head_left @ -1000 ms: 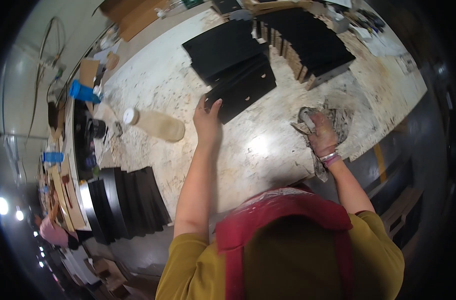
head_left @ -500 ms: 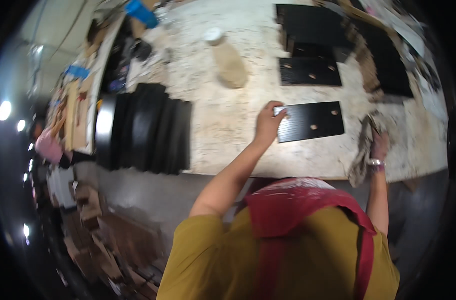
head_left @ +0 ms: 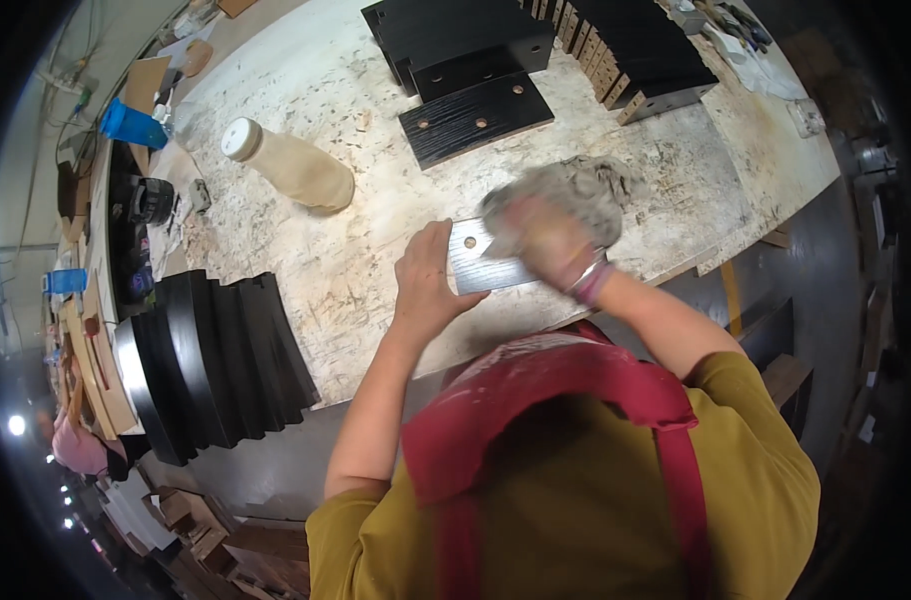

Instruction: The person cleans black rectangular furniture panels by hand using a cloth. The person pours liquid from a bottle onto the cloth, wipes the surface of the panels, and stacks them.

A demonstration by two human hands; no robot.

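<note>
Overhead view of a worn, pale, speckled work surface (head_left: 305, 270). At its left end, a fanned row of black panels (head_left: 220, 365) stands on edge, overhanging the near rim. At the far side lies a stack of black drilled boards (head_left: 465, 40), with a single black board (head_left: 475, 118) showing two pale holes lying flat just in front of it; a further group of black pieces (head_left: 640, 60) sits to the right. A beige plastic bottle (head_left: 293, 167) with a white cap lies on its side left of centre, well apart from the hands. Near the front edge lies a small dark panel (head_left: 475, 268), grey-sheened, with one visible hole. The left hand (head_left: 427, 285) rests on the panel's left end, its fingers (head_left: 433, 243) spread flat and pressing down on it, not curled around it. The right hand (head_left: 547, 245), blurred, has its fingers closed on a grey rag (head_left: 575, 192), which it presses against the panel's right part. A band (head_left: 590, 283) circles the right wrist. A blue cup (head_left: 130, 125) stands at the far left.
</note>
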